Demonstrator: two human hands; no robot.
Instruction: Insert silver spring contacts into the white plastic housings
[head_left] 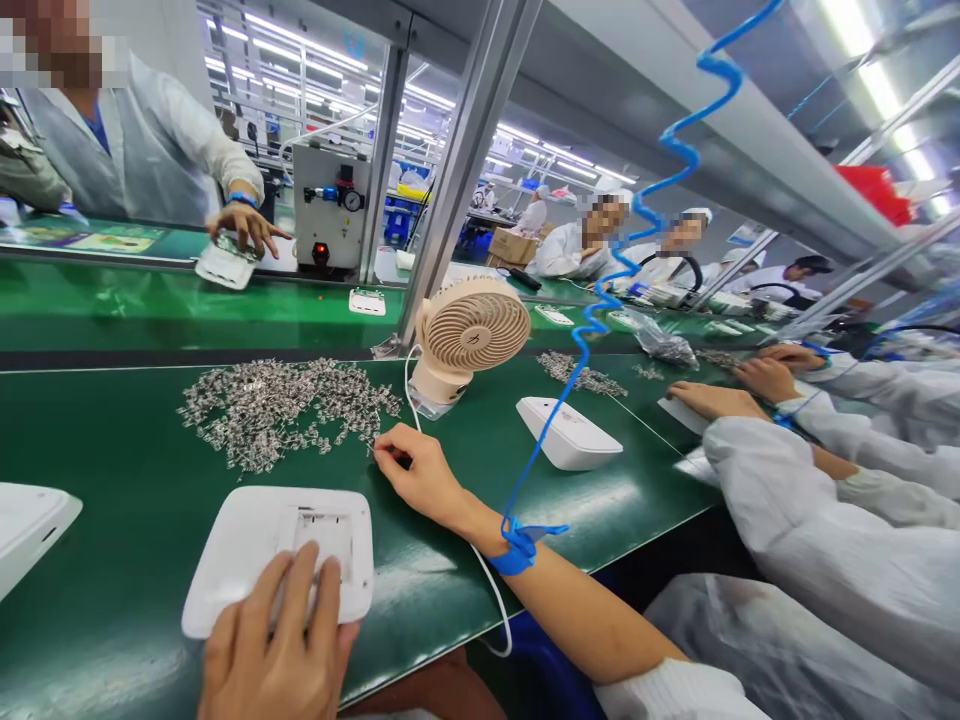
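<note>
A white plastic housing [225,560] lies on the green bench in front of me, its rectangular recess facing up. My left hand [281,640] grips its near edge, with the fingers laid over the top and the fingertips at the recess. At the right edge of a heap of small shiny metal pieces [262,405], my right hand [420,475] is closed in a pinch on one small metal piece [371,446]. That piece is too small to make out in detail. Around my right wrist is a blue wrist strap [517,548] with a coiled blue cord [581,340].
A beige fan [472,335] stands behind my right hand, its white cable running under my forearm. Another white housing [570,432] lies to the right, and part of one [30,530] at left. Co-workers' hands [712,400] are at right; another person's hand [244,230] is across the green conveyor [135,300].
</note>
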